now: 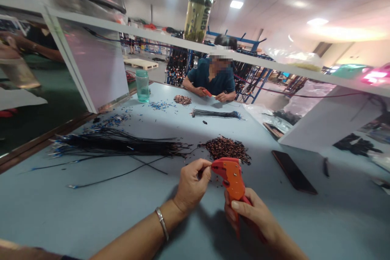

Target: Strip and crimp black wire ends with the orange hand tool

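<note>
My right hand is wrapped round the handles of an orange and red wire stripper, which stands upright over the table. At the tool's jaws, my left hand pinches a thin black wire; most of its end is hidden by the fingers and the jaws. Just behind the tool lies a heap of short black and copper bits. A long bundle of black wires with blue and silver ends lies to the left, with a few loose wires in front of it.
A dark phone lies at the right. Farther back are a green bottle, blue bits, a copper heap and a smaller wire bundle. A person sits opposite, holding a red tool. A white shelf bar crosses above.
</note>
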Demonstrator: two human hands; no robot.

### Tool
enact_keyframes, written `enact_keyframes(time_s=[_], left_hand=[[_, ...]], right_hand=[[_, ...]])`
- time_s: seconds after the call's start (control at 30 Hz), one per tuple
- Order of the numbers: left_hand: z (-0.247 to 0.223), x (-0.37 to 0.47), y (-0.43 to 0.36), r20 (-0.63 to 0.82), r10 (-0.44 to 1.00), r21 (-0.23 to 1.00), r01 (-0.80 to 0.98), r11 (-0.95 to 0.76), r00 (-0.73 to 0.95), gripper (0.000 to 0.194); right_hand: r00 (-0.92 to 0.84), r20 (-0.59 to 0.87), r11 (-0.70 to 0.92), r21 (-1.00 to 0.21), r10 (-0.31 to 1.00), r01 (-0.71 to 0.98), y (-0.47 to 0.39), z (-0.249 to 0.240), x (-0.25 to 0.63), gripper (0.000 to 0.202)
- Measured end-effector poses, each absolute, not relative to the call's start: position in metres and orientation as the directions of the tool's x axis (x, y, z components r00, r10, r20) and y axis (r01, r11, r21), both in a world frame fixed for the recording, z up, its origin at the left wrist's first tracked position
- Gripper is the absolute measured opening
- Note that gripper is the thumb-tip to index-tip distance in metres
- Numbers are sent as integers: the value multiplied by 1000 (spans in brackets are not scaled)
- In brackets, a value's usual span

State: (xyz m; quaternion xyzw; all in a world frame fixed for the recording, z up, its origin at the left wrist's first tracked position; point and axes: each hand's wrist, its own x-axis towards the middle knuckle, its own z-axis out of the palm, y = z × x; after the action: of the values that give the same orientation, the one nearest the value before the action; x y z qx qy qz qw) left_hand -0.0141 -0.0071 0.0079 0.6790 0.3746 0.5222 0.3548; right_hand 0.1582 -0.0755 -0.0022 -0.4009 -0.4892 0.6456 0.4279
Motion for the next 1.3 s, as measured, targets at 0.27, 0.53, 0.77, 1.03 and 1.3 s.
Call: enact_keyframes(time_s=[0.27, 0.53, 0.77, 1.03, 1.3], left_hand=[[5, -13, -6, 430, 887, 881, 136, -453, 167, 19], [5, -15, -5, 449, 875, 866, 150, -476, 183, 19], [1, -13, -2, 404, 891, 879, 183, -441, 206, 20], [-6, -12, 5, 298, 942, 927, 191, -324, 152, 20], [-2, -11, 2, 235, 945, 955, 127, -268, 227, 22]], right_hand=[[-289, -80, -113, -988, 954, -102, -77, -4, 154, 43], [-243, -79, -96, -994, 967, -56, -78, -4, 153, 47], [-244, -99, -122, -989, 965, -84, -74, -2, 153, 50], [-136, -98, -135, -943, 986, -303, -76, 7, 165, 34], [-41, 114, 121, -959, 993, 258, -74, 12, 167, 26]])
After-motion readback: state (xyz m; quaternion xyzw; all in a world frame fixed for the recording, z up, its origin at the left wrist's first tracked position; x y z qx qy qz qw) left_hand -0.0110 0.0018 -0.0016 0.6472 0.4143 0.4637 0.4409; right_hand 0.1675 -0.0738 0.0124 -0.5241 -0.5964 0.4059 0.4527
